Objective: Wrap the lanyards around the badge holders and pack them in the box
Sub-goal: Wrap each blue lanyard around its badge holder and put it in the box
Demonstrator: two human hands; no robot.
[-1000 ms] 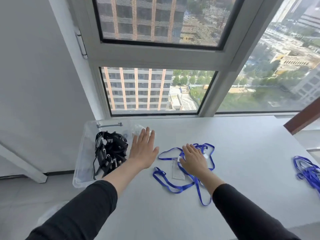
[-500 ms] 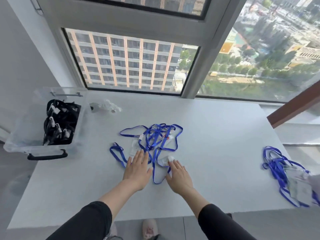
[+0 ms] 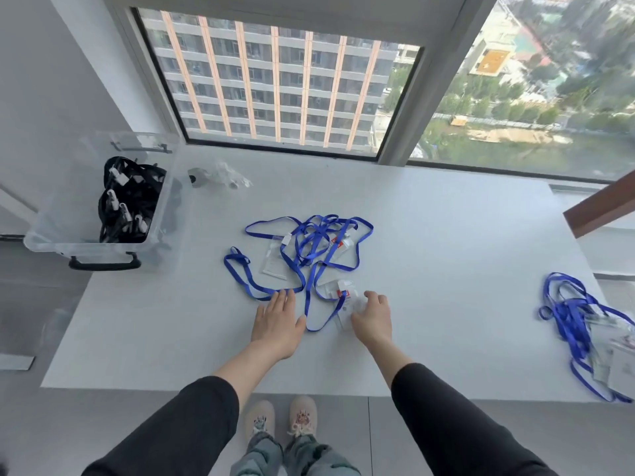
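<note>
A tangle of blue lanyards [image 3: 311, 249] with clear badge holders lies in the middle of the white table [image 3: 446, 235]. One clear holder [image 3: 275, 264] lies at the tangle's left, another holder [image 3: 340, 292] at its near edge. My left hand [image 3: 276, 319] lies flat on the table, fingertips at a lanyard loop. My right hand [image 3: 372, 316] rests with fingers curled over the near badge holder. A clear plastic box [image 3: 96, 204] with black wrapped lanyards [image 3: 129, 201] inside stands at the table's far left.
A second pile of blue lanyards with holders [image 3: 591, 334] lies at the table's right edge. Small clear plastic bits [image 3: 223, 176] sit near the box. A window runs behind the table. A brown wooden rail [image 3: 601, 207] juts in at the right.
The view tilted down and I stepped back. Both hands slid toward me; my left left the box side, and my right hand's fingers curled over the near badge holder.
</note>
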